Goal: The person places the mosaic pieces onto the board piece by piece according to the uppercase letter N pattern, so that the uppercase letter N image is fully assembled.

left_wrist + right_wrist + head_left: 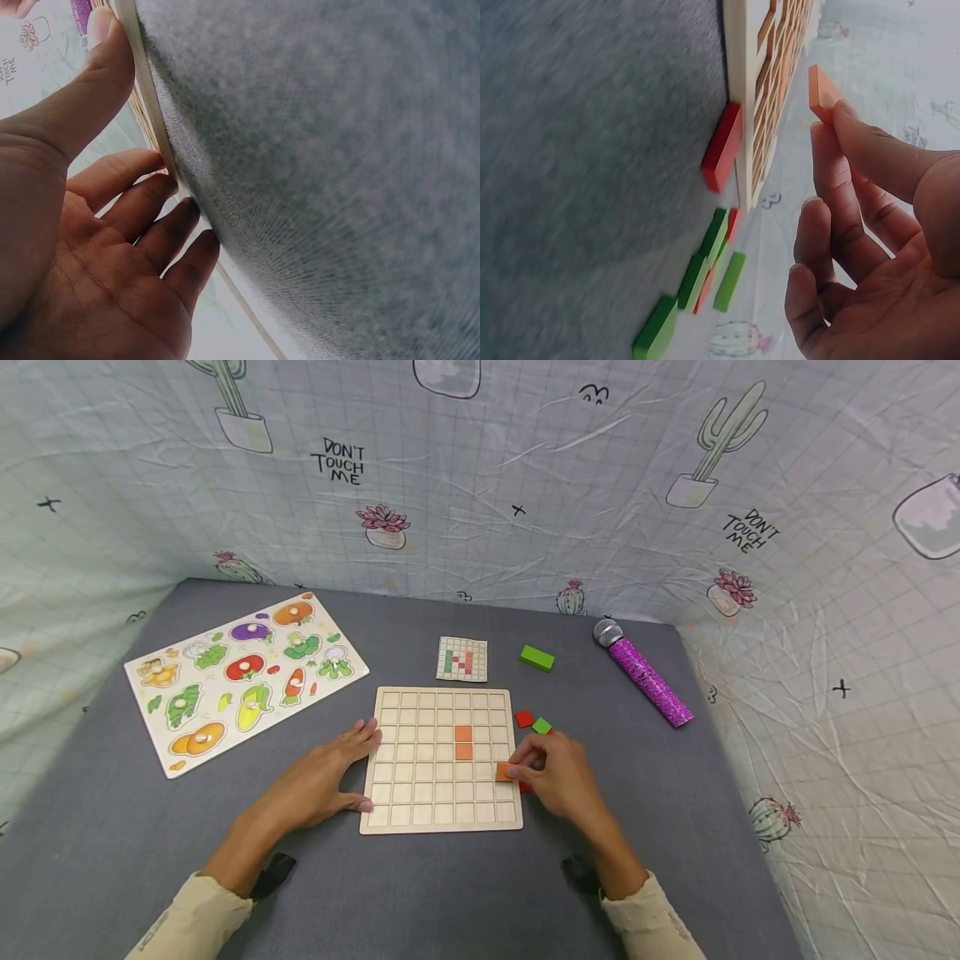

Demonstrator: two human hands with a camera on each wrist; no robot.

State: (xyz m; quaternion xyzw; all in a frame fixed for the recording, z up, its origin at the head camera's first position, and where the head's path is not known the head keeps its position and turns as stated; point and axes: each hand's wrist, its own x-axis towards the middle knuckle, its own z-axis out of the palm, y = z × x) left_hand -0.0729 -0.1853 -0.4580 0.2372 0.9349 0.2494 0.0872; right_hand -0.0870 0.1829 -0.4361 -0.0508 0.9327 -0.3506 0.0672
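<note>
A wooden grid board point(420, 793) lies flat, with two orange tiles point(463, 742) seated one above the other in its squares. My left hand point(322, 781) rests at the board's left edge, fingers spread and fairly straight, thumb near the lower corner. Between thumb and fingertips, my right hand point(557, 774) pinches another orange tile point(821, 94), held above the board's right edge. Beside that edge lie red tiles point(724, 146) and green tiles point(714, 232), partly hidden by the right hand in the head view.
A pattern card point(462, 660) sits behind the board, with a green block point(537, 658) to its right. A purple glittery microphone point(651, 682) lies at the far right. On the left is a vegetable puzzle board point(225, 702). Printed cloth point(480, 510) hangs behind the grey table.
</note>
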